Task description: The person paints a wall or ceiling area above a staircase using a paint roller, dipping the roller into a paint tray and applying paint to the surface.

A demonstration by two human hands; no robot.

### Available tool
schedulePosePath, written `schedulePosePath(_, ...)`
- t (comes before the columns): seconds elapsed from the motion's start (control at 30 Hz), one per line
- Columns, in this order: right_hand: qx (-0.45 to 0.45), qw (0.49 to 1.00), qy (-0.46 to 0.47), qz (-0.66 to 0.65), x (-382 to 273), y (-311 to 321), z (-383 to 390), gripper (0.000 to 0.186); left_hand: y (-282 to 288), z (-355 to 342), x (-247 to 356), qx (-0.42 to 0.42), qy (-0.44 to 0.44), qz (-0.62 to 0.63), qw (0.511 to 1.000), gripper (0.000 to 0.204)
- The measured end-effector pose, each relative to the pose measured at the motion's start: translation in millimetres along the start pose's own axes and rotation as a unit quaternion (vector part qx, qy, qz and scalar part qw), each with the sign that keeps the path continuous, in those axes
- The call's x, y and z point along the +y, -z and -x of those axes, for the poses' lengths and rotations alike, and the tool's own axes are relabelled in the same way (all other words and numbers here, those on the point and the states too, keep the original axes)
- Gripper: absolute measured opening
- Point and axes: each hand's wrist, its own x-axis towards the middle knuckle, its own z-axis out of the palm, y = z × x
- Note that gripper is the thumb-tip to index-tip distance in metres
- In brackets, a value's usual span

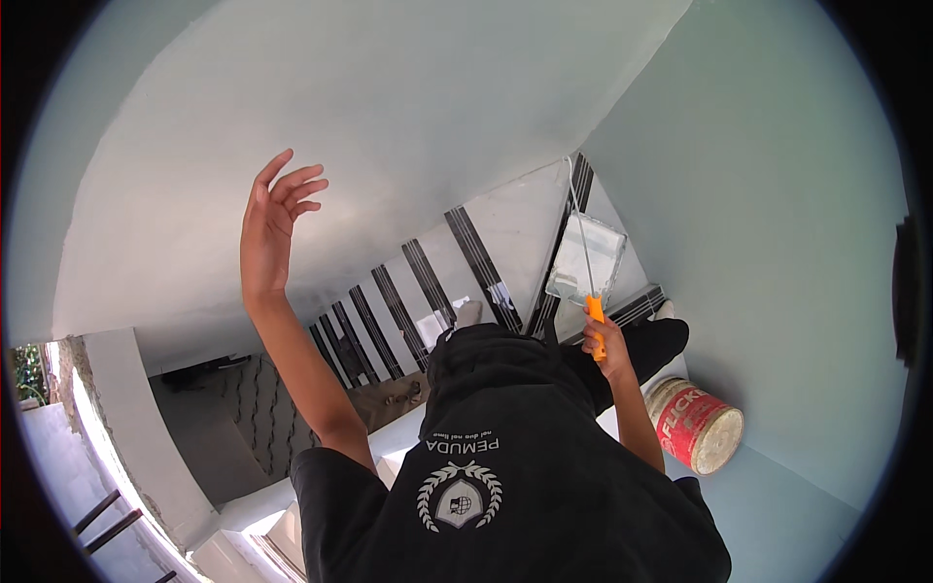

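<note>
My left hand [277, 209] is raised on the left in front of the pale wall [389, 97], its fingers spread and slightly curled, holding nothing. My right hand [601, 342] grips the orange handle [595, 313] of a paint roller, its long thin metal rod [578, 219] pointing away over a pale, paint-smeared tray [603, 251]; whether rod and tray touch I cannot tell. The tray rests on the stairs [471, 262], which have white treads with dark striped edges.
A white bucket with a red band [702, 432] is at my right, beside the grey-green wall [777, 243]. My legs [641, 355] are on the stairs. At lower left are a dark lower area [209, 428], a pale ledge [121, 389] and dark bars [107, 520].
</note>
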Motion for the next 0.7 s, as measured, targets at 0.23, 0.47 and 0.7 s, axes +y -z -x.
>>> schedulePosePath(0.23, -0.032, 0.998, -0.027, -0.046, 7.9, 50.9, -19.7, 0.03, 51.9, 17.0, -212.3, 0.171, 0.34, 0.025, 0.924, 0.056)
schedulePosePath(0.47, -0.019, 0.997, -0.046, -0.051, 5.5, 53.0, -10.6, 0.031, 16.2, 112.8, -374.7, 0.007, 0.587, -0.1, 0.804, 0.063)
schedulePosePath(0.7, -0.03, 0.996, -0.055, -0.064, 14.3, 62.0, -6.3, 0.032, -6.8, 158.1, -401.0, -0.122, 0.667, -0.245, 0.693, 0.058)
